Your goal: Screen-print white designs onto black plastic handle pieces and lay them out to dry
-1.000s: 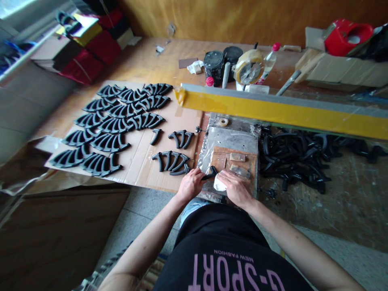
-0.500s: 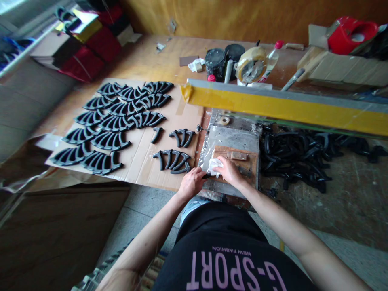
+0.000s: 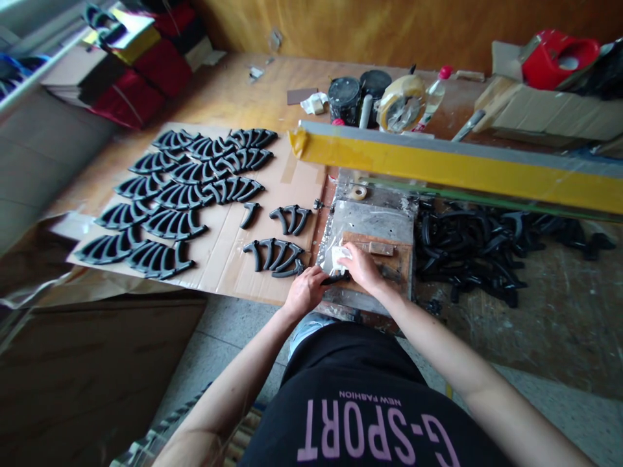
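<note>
My left hand (image 3: 305, 290) is closed on one end of a black curved plastic handle (image 3: 335, 279), whose other end points right, towards my right hand. Pinched in the fingers of my right hand (image 3: 363, 267) is a crumpled white cloth (image 3: 340, 255), just above the handle. Below both hands lies a grey metal plate (image 3: 370, 217) with a brown wooden board (image 3: 360, 240) on it. A small wooden block (image 3: 381, 249) rests on that board. To the left, a small group of similar black handles (image 3: 275, 256) lies on a cardboard sheet (image 3: 228, 259).
Rows of black handles (image 3: 180, 194) cover the cardboard's left part; a loose heap (image 3: 467, 250) lies right of the plate. A long yellow-taped bar (image 3: 438, 159) crosses behind the plate. Beyond it stand black tins (image 3: 344, 97), a tape roll (image 3: 403, 104) and a bottle (image 3: 435, 97).
My right hand has shifted slightly left and up with the white cloth, uncovering more of the black handle. My left hand keeps its grip. The whole view has shifted slightly.
</note>
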